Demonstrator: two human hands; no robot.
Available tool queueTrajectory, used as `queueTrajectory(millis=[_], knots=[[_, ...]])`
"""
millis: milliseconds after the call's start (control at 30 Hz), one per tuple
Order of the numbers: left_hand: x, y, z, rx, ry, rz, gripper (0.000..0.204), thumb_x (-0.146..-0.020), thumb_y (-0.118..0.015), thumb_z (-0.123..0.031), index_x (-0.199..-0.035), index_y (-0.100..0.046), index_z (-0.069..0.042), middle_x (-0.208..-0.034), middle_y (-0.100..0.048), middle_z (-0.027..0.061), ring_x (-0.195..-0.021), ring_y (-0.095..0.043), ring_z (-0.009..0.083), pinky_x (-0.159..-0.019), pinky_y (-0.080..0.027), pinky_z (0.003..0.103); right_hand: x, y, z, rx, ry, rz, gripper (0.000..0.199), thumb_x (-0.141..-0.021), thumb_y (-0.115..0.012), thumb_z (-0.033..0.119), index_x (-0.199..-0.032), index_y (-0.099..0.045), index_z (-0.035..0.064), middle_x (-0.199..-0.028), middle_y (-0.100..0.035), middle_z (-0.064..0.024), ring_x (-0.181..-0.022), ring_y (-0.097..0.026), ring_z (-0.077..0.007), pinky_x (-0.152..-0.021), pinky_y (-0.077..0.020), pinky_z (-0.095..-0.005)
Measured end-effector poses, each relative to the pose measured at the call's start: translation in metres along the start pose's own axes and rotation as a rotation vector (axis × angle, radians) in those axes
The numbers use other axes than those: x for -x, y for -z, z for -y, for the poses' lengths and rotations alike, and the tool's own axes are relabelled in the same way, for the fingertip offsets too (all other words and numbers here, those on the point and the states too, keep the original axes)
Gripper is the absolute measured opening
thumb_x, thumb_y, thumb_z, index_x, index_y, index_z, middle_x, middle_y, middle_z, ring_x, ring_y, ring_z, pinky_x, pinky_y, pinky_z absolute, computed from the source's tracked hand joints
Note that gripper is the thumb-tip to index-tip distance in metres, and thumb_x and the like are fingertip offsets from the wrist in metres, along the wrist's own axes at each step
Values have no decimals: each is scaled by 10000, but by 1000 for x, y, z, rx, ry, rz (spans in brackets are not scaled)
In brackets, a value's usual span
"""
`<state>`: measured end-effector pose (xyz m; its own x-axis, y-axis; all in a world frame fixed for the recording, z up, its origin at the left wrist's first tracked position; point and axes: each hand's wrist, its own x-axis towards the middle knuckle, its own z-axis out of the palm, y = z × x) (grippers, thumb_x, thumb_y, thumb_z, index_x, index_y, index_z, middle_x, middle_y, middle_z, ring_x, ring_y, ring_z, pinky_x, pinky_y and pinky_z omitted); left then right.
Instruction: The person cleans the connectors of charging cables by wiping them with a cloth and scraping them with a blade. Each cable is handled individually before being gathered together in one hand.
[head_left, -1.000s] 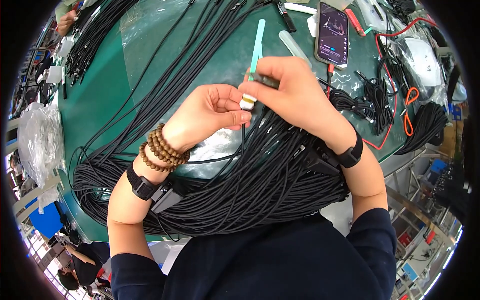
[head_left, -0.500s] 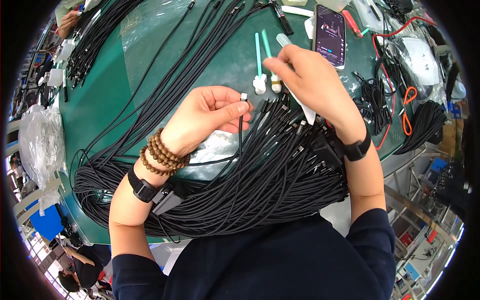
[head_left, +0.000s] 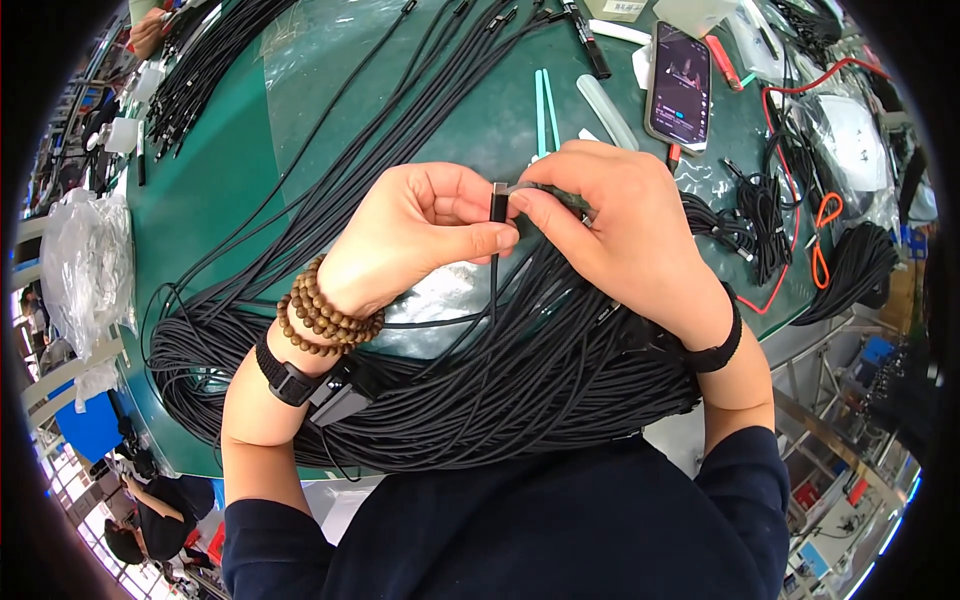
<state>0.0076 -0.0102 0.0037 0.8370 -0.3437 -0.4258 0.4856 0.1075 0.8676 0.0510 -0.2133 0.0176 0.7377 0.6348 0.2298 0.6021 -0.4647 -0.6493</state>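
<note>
Right hand (head_left: 620, 225) came back mid-frame; I see both it and left hand (head_left: 420, 235) pinching a cable plug (head_left: 499, 202) over the green table (head_left: 220, 190).

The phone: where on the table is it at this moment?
In the head view the phone lies screen-up on the green table, far side, toward the person's right, beyond the right hand and beside two teal sticks.

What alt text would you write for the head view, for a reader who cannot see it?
Two bare hands meet over a green table: the left hand pinches a black cable connector and the right hand touches its tip. Below lies a thick bundle of black cables; a phone lies behind.
</note>
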Motion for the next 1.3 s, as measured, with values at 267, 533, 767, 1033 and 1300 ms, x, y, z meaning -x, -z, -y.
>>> queueTrajectory(millis=[267, 533, 767, 1033, 1300], knots=[[1, -2, -2, -4, 17, -5, 112, -826, -678, -13, -908, -601, -3, -824, -673, 60, -760, -658, 115, -691, -532, 225, -2, 3, -3, -255, -109, 31, 103, -812, -669, 97, -859, -688, 6, -701, -629, -90, -601, -566, -165, -520, -413, -281], [1, 0, -2, -4, 19, 10, 92, -835, -669, -27, -886, -594, -15, -857, -668, 63, -769, -658, 122, -699, -533, 233, -1, 1, -3, -289, -125, 123, 119, -813, -672, 86, -871, -682, -18, -701, -635, -81, -599, -565, -150, -544, -418, -274], [-1, -2, -1, 55, 52, 16, 111, -866, -647, -61, -949, -605, -1, -900, -663, 62, -785, -651, 118, -705, -532, 231, -12, 17, -18, -236, -302, -58, 151, -804, -678, 108, -804, -657, -41, -665, -623, -111, -599, -579, -178, -553, -429, -292], [-10, -2, 14, 100, 140, 65, 159, -894, -614, -66, -1035, -605, 7, -904, -659, 51, -793, -647, 114, -718, -527, 219, -19, -3, -52, 191, -292, 76, 295, -762, -691, 209, -793, -625, -77, -667, -596, -202, -656, -603, -323, -619, -461, -388], [-10, -6, 21, 40, 149, 161, 182, -867, -644, -41, -1041, -608, 0, -901, -665, 42, -798, -647, 105, -721, -521, 217, -12, -8, -51, 163, -249, 130, 310, -744, -675, 212, -818, -623, -85, -688, -600, -213, -671, -610, -349, -635, -461, -407]])
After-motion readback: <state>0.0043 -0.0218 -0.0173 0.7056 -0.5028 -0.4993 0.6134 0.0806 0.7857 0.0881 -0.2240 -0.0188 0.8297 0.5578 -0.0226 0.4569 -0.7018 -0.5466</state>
